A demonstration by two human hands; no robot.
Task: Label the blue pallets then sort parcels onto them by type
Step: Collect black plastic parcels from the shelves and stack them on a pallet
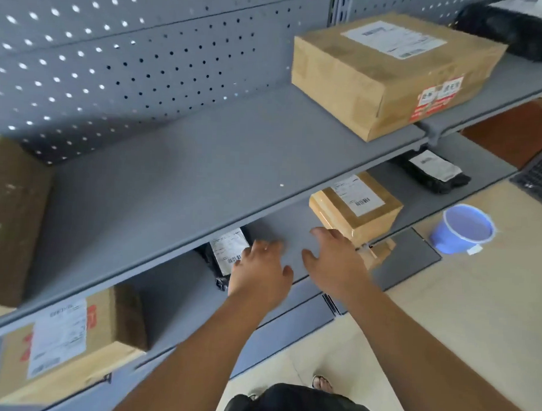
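Observation:
Both my hands reach over the lower grey shelf (281, 236). My left hand (258, 269) is open, its fingertips at the white label of a black poly-bag parcel (222, 252) lying half under the shelf above. My right hand (335, 263) is open with fingers spread, just left of a small taped cardboard box (355, 208) and apart from it. A large cardboard box (388, 71) sits on the upper shelf. Another labelled box (71, 339) lies at the lower left. No blue pallet is in view.
A brown box (11, 221) stands at the far left of the upper shelf (178, 171). A second black bag parcel (433, 174) lies at the lower shelf's right end. A blue plastic bucket (462, 230) stands on the tiled floor. A pegboard back panel (115, 61) rises behind.

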